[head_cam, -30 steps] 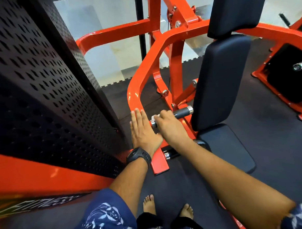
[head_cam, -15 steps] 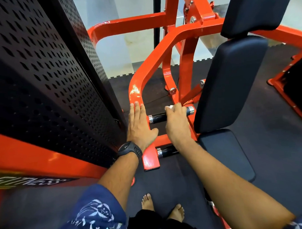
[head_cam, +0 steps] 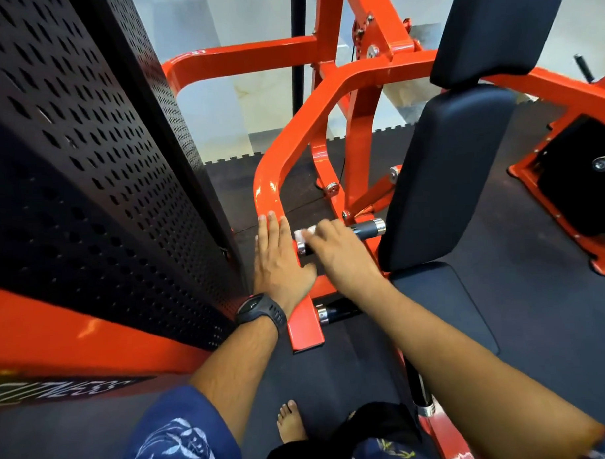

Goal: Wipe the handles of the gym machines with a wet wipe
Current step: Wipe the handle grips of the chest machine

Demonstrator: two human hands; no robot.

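A black handle (head_cam: pixel 367 229) with chrome end caps sticks out sideways from the orange lever arm (head_cam: pixel 270 185) of the machine. My right hand (head_cam: pixel 339 253) wraps over the handle's left part with a white wet wipe (head_cam: pixel 303 233) showing under the fingers. My left hand (head_cam: pixel 278 261) lies flat with straight fingers on the orange arm just left of the handle. A second, lower black handle (head_cam: pixel 335 312) pokes out below my hands.
A black perforated weight-stack cover (head_cam: pixel 97 174) fills the left. The black seat back (head_cam: pixel 446 176) and seat pad (head_cam: pixel 444 300) stand right of the handle. Another orange machine (head_cam: pixel 567 185) is at far right. My bare foot (head_cam: pixel 290 422) stands on dark rubber flooring.
My right hand has slid left along the handle from its right end toward the orange arm, baring the chrome cap on the right. My left hand has stayed flat on the arm.
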